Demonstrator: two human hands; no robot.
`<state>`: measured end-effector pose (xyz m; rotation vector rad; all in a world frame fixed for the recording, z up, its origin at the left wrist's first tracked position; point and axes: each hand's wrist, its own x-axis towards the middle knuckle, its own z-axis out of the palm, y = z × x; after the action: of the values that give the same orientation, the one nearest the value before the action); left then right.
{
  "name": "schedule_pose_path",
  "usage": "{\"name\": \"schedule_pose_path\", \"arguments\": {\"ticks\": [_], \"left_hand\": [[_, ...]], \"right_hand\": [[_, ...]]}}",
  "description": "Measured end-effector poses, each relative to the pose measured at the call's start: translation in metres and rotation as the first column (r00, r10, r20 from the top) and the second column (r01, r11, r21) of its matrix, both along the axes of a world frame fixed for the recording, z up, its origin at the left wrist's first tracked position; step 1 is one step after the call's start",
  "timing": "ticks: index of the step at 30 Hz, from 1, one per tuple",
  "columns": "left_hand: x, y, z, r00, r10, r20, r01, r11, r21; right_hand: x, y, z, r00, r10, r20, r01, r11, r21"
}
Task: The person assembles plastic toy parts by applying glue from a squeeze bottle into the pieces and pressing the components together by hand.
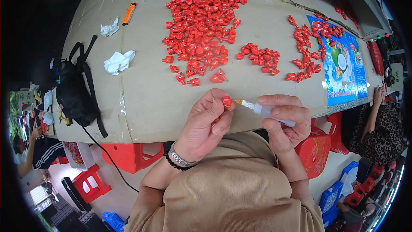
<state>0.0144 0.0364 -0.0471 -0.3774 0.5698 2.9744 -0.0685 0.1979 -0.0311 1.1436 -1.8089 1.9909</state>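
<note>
Partly, the small red piece point(226, 101) is concealed: the thumb and index finger of the left hand point(208, 118) cover its lower portion, so its full outline cannot be read. A second patch of red shows lower down, between the thumb and the curled fingers (whether it belongs to the same piece or to another cannot be determined). The rear part of the squeeze bottle point(266, 111) is partly covered by the fingers of the right hand point(286, 120), and the print on its body is too small to make out. In the large pile point(206, 13), far beyond the left hand, the pieces overlap, several near ones look blurred, and the upper frame edge cuts the pile off.

The left hand is closed in a pinch on the red piece, which sits at the fingertips with its exposed end upward. The right hand grips the bottle between thumb and fingers, with the orange nozzle point(238, 102) directed left at the piece. The nozzle lies just beside the left fingertips; contact with the piece cannot be confirmed. A smaller cluster point(261, 58) lies beyond the gap between the hands. A blue printed sheet point(343, 77) lies right of the right hand, partly covered by red pieces.
</note>
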Motion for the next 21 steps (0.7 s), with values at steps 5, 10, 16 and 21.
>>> {"name": "schedule_pose_path", "arguments": {"ticks": [5, 10, 16, 21], "left_hand": [[-0.0008, 0.0, 0.0009, 1.0, 0.003, -0.002, -0.003, 1.0, -0.013], [-0.0001, -0.0026, -0.0041, 0.998, 0.028, -0.064, -0.032, 0.997, -0.068], [-0.0002, -0.0032, -0.0035, 0.995, 0.045, -0.094, -0.055, 0.993, -0.105], [-0.0001, -0.0037, -0.0022, 0.995, 0.043, -0.095, -0.052, 0.994, -0.096]], "right_hand": [[-0.0009, -0.0004, 0.001, 1.0, -0.008, -0.009, 0.009, 1.0, 0.025], [0.0001, 0.0003, 0.0029, 1.0, 0.011, 0.009, -0.011, 1.0, -0.023], [-0.0006, -0.0002, 0.0012, 1.0, 0.019, 0.011, -0.018, 0.999, -0.048], [-0.0001, 0.0001, 0.0023, 1.0, 0.01, 0.013, -0.01, 1.0, 0.0]]}}
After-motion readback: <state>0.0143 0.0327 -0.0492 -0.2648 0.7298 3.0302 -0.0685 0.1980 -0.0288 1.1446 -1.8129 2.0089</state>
